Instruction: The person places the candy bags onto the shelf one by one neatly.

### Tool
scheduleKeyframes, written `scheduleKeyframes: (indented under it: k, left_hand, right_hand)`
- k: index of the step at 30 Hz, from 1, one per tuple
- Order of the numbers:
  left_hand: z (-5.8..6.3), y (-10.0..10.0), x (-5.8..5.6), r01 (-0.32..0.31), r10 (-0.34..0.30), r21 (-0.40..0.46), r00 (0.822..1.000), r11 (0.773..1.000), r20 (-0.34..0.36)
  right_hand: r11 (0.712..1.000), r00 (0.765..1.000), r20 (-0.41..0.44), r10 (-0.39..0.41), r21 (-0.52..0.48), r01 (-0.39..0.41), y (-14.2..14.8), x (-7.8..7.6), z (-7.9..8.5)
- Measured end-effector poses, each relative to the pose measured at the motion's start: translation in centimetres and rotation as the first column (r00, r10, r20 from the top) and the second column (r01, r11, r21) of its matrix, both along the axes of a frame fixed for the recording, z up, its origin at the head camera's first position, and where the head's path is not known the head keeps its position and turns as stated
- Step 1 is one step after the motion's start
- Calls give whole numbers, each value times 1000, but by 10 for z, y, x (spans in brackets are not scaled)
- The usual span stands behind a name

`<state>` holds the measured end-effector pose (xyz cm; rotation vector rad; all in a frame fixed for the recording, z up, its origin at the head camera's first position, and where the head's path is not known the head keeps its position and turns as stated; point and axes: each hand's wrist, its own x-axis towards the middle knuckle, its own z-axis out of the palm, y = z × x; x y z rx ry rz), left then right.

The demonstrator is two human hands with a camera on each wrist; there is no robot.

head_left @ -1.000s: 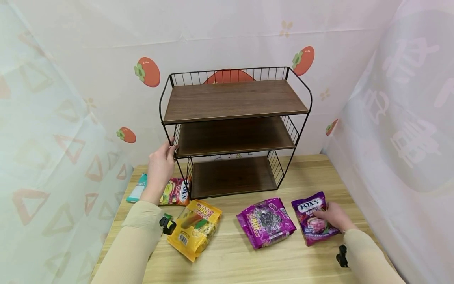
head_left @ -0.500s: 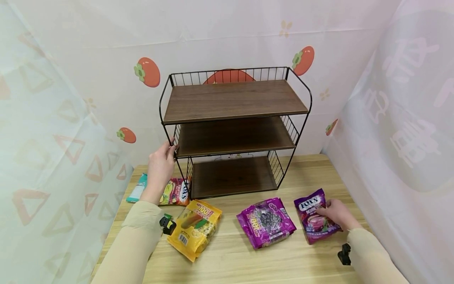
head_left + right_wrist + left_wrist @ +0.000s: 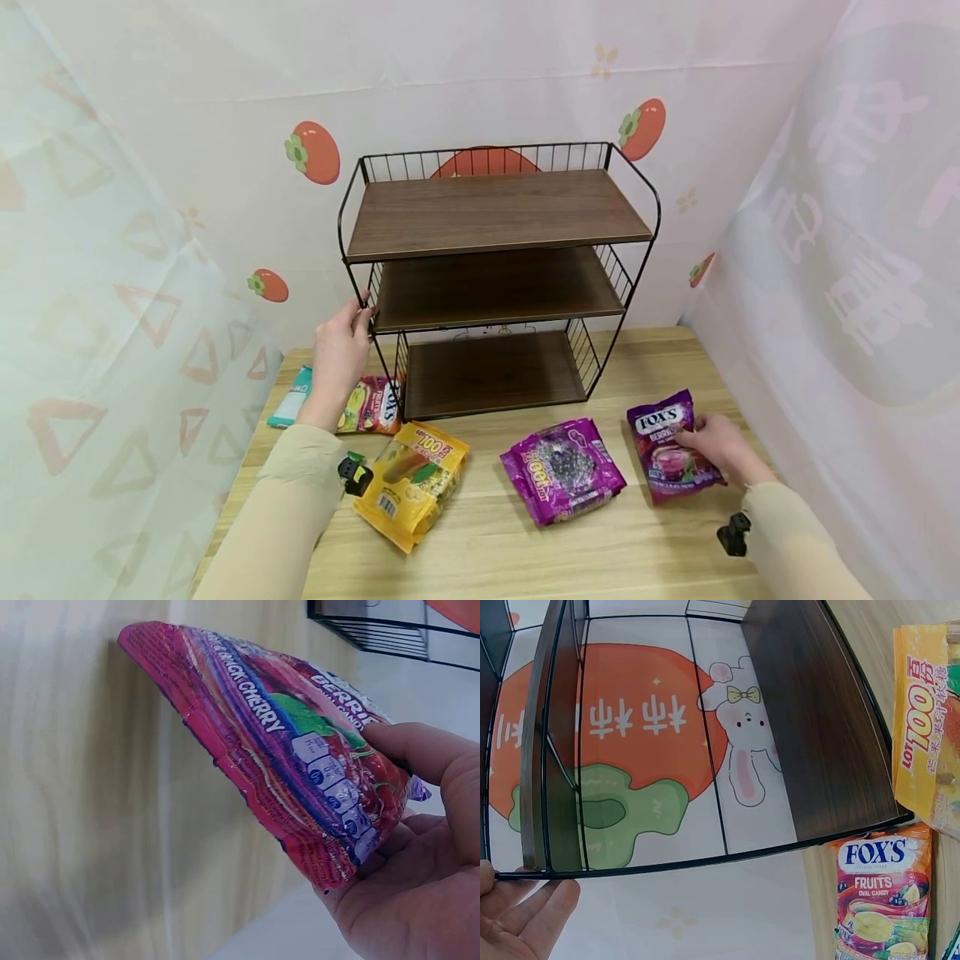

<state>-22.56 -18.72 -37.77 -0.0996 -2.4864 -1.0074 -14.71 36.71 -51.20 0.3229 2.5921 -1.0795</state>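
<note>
Bag held: Fox's Berries candy bag [image 3: 667, 458], forward of and to the right of the black wire rack [image 3: 498, 208], over the tabletop [image 3: 487, 562]. My right wrist view shows it tilted with a shadow beneath; I cannot tell whether any edge touches the wood.

Right grasp: right hand [image 3: 716, 446] pinches the bag's right side, thumb pressed on the printed front, other fingers behind and partly hidden.

Why this side: I judge that a side pinch suits slippery film, the thumb bedding into the plump part while the FOX'S logo is left uncovered.

Left grasp: left hand [image 3: 339, 346] pinches the rack's left edge at middle shelf [image 3: 498, 287] height, thumb tip on one side of the wire, fingers on the other.

Why there: probably to steady the frame; thin wire gives an easy hold.

Rack build: slim dark rods, upright bars at back and sides, flat brown wood-grain boards on three levels.

Front row: yellow LOT 100 bag [image 3: 412, 483] near the rack's left front corner; purple LOT 100 bag [image 3: 564, 471] between it and the Berries bag. Both look puffy and glossy, with flat sealed ends.

Left side: Fox's Fruits candy bag [image 3: 883, 892], flat and crinkled, beside the rack; teal packet [image 3: 291, 400] farther left, partly covered by the forearm.

Surroundings: pale, smooth-grained tabletop; printed backdrop [image 3: 480, 92] looks like thin sheeting, faintly creased.
</note>
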Motion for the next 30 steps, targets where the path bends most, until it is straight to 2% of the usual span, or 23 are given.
scheduleKeyframes:
  k: [6,16,25,30]
  left_hand:
    - [0,0,0,-4,4,-7,1000,1000,-6]
    - [0,-1,0,1,-1,-4,1000,1000,-1]
    - [2,0,2,-1,1,-2,1000,1000,-3]
    - [1,0,2,1,-1,-2,1000,1000,-12]
  right_hand:
    - [999,999,-41,11,45,-9,2,-4,11]
    - [1000,998,-58,-25,-9,24,1,-7,27]
    - [997,999,-20,-40,-66,39,-6,-7,45]
    - [994,998,-30,-60,-93,57,-9,-8,50]
